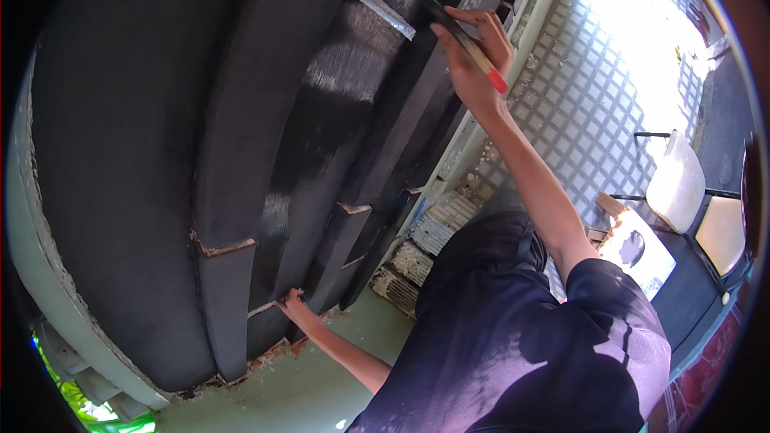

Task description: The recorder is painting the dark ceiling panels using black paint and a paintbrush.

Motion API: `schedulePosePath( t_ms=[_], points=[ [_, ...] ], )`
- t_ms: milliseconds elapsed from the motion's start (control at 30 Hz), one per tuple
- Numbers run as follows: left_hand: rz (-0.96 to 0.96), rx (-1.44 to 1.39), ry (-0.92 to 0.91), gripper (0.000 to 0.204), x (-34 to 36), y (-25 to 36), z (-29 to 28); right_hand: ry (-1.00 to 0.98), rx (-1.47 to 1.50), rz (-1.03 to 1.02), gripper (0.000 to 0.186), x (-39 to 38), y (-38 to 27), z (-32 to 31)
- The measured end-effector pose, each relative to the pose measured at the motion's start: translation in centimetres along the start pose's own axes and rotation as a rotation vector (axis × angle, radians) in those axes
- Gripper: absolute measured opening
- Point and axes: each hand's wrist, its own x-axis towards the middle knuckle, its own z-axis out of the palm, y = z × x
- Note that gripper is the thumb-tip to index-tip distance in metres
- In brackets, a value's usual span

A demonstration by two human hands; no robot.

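Observation:
My right hand (479, 52) is closed around a paintbrush (451, 22) at the upper middle. Its wooden handle ends in red, and the rest is stained black up to the dark bristles. The bristle end points up and left, in front of a large dark-painted wooden panel (233, 112) with raised slats. Lower down, my left hand (294, 302) grips the panel at a narrow ledge, its fingers curled and partly hidden. Parts of the recessed boards shine, while a pale strip (381, 8) shows on a crosspiece near the brush.
Pale green wall (353, 353) borders the panel below. Ridged blocks (409, 265) stand beside its right edge. Sunlit patterned tiles (561, 56) cover the floor at right. A white chair (676, 180) and a white board with a dark paint patch (642, 256) are on the right.

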Motion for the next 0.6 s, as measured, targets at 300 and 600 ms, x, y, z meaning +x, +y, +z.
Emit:
schedulePosePath(
  t_ms=[300, 600],
  points=[
    [-0.099, 0.008, 0.066, 0.038, 0.1, 0.6, 0.3, -0.187, 0.068, -0.015, 0.028, -2.2, -0.2, 0.5],
    [-0.225, 0.04, -0.017, 0.063, 1.6, 0.1, -0.7, -0.191, 0.014, 0.037, 0.026, -1.5, -0.3, 1.2]
  ],
)
